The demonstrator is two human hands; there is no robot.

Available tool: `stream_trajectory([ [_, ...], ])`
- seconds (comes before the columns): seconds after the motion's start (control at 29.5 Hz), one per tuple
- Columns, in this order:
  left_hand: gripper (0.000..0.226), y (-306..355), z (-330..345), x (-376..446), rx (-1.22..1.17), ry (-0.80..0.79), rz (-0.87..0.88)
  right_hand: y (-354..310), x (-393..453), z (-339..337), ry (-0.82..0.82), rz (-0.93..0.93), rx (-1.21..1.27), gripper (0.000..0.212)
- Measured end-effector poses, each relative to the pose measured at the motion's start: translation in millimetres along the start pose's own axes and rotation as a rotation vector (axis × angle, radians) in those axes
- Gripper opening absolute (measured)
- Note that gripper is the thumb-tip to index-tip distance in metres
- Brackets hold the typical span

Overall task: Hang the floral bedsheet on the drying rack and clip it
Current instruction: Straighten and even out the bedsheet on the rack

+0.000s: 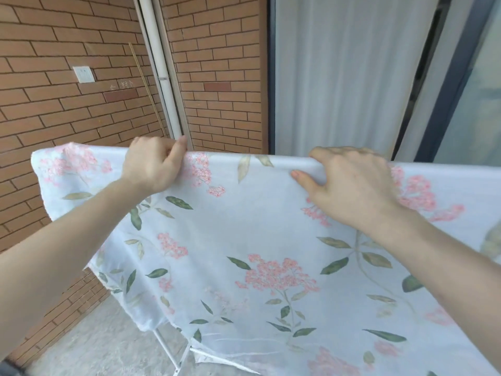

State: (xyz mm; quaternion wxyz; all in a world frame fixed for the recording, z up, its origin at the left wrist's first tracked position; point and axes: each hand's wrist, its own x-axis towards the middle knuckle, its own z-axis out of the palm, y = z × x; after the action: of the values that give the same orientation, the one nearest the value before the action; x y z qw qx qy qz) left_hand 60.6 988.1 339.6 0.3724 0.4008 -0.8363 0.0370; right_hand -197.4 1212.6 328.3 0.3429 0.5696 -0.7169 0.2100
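1. We see the floral bedsheet (271, 240) draped over the top of the white drying rack (173, 348), its near side hanging toward us and hiding all but the rack's lower legs.
2. Our left hand (151, 166) grips the sheet's top fold, fingers curled over the far side, thumb on the near side.
3. Our right hand (349, 183) pinches the same fold further right, well apart from the left.
4. Behind stand a brick wall (54, 104), a white drainpipe (165, 77) and a white curtain (347, 77).
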Motion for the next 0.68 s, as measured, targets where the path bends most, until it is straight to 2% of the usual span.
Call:
stream_trajectory([
  [0.14, 0.061, 85, 20, -11, -0.024, 0.015, 0.178, 6, 1, -2, -0.012, -0.049, 0.05, 0.034],
  [0.24, 0.056, 117, 33, -14, -0.041, 0.073, 0.231, 19, -3, -5, -0.037, -0.074, 0.097, 0.033],
  [0.41, 0.048, 134, 49, -12, -0.015, 0.161, 0.103, 70, -23, -22, -0.045, -0.017, 0.18, 0.035],
  [0.54, 0.039, 134, 51, -8, -0.044, 0.211, 0.012, 106, -53, -22, 0.06, 0.036, 0.109, 0.04],
  [0.68, 0.031, 147, 56, -15, -0.062, 0.257, -0.027, 119, -68, -22, 0.081, 0.054, 0.111, 0.047],
])
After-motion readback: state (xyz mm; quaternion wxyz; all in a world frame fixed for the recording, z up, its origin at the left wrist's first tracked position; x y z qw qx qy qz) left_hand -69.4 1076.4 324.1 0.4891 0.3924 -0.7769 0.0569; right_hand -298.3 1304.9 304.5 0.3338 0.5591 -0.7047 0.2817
